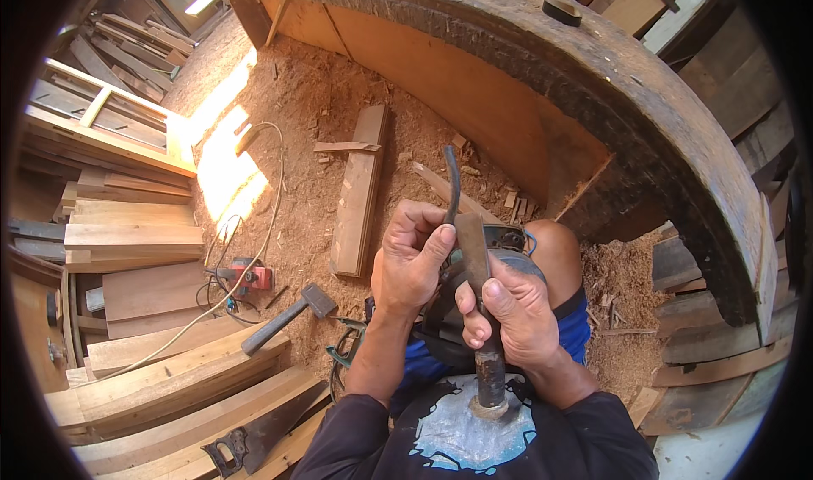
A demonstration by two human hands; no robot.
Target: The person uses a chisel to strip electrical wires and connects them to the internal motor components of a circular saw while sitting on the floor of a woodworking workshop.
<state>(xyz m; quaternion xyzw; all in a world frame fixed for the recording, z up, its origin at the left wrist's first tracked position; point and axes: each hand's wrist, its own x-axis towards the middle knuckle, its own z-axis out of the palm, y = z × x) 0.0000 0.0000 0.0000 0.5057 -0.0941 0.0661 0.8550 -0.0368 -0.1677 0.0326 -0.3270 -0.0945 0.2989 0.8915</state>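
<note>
My right hand (518,309) is wrapped round the dark handle of a wide-bladed chisel (472,244). The blade points away from me, and the handle's butt end rests near my shirt. Just left of the blade, my left hand (412,255) pinches a thin, dark, slightly curved strip (453,177) between thumb and fingers. Its free end sticks up beyond my hand; I cannot make out its kind. The strip's lower end is hidden behind my left thumb and the blade.
Sawdust covers the floor (296,175), where a wooden board (360,196) lies. A hammer (288,320), a handsaw (246,448) and a red power tool (251,277) with a cord lie among stacked planks (135,226) at left. A large curved workbench (525,35) arches across the far side and right.
</note>
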